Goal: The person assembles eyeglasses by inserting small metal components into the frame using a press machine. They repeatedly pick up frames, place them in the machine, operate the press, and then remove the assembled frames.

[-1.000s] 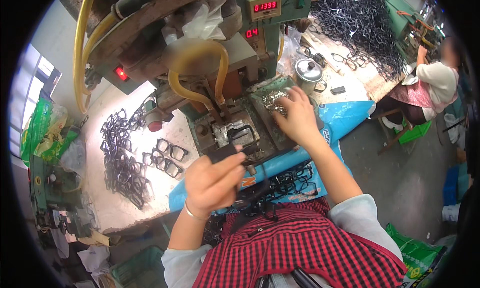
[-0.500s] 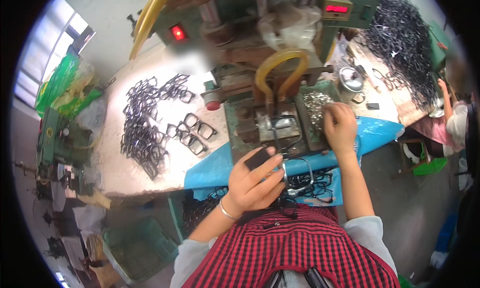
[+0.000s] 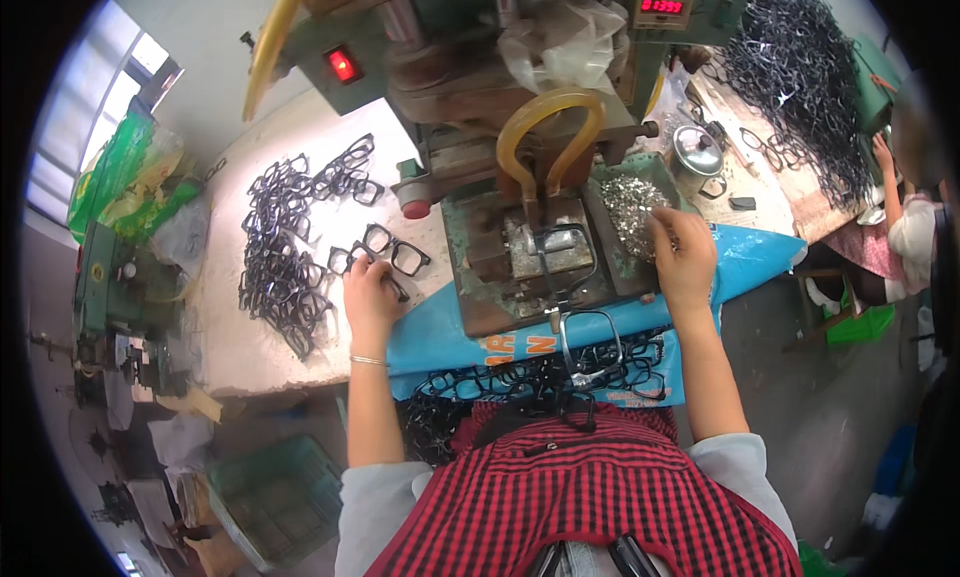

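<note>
My left hand (image 3: 370, 295) is over the table left of the press, fingers curled onto a black eyeglass frame (image 3: 398, 289) that they partly hide. Another black eyeglass frame (image 3: 408, 258) lies just beyond those fingertips. My right hand (image 3: 686, 259) is at the edge of a heap of small shiny metal parts (image 3: 630, 212), fingertips pinched together; what they hold, if anything, is too small to see. Between my hands, one eyeglass frame (image 3: 568, 285) rests on the press bed (image 3: 480, 302). A paler frame (image 3: 592, 375) hangs at its front, touched by neither hand.
A green press with a curved yellow hose (image 3: 510, 142) and a red button (image 3: 415, 209) stands ahead. Black frames are piled left (image 3: 275, 237) and far right (image 3: 800, 87). A lidded metal pot (image 3: 697, 152) stands right of the metal parts. Blue plastic sheeting (image 3: 750, 257) covers the front edge.
My left hand has moved from before the press out to the left, onto an eyeglass frame on the table. My right hand stays at the metal parts. The view has shifted slightly.
</note>
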Demonstrator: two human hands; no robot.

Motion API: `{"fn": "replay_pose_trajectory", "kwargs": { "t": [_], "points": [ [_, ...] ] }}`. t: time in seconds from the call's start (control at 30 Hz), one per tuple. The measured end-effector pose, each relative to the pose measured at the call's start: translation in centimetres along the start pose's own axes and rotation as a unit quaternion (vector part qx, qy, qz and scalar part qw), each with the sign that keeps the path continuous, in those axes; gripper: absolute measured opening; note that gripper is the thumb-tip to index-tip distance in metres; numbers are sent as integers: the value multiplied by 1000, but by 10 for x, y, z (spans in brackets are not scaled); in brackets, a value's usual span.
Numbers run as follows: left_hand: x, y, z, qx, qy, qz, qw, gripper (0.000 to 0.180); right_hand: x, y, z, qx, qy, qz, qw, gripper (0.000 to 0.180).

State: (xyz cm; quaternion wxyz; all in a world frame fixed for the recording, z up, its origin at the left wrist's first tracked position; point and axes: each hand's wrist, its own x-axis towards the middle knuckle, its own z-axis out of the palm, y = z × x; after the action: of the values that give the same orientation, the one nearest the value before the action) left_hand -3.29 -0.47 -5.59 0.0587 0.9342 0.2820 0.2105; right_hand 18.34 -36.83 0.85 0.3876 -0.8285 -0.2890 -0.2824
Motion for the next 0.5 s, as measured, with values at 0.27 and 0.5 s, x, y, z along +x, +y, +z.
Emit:
{"fn": "replay_pose_trajectory", "kwargs": {
  "t": [0.27,0.5],
  "points": [
    [-4,22,-27,-165,206,-24,964,14,-22,1,-48,-10,22,81,996,11],
    [22,68,-38,-543,141,-99,822,8,46,-84,-29,271,-116,16,955,11]
  ]
}}
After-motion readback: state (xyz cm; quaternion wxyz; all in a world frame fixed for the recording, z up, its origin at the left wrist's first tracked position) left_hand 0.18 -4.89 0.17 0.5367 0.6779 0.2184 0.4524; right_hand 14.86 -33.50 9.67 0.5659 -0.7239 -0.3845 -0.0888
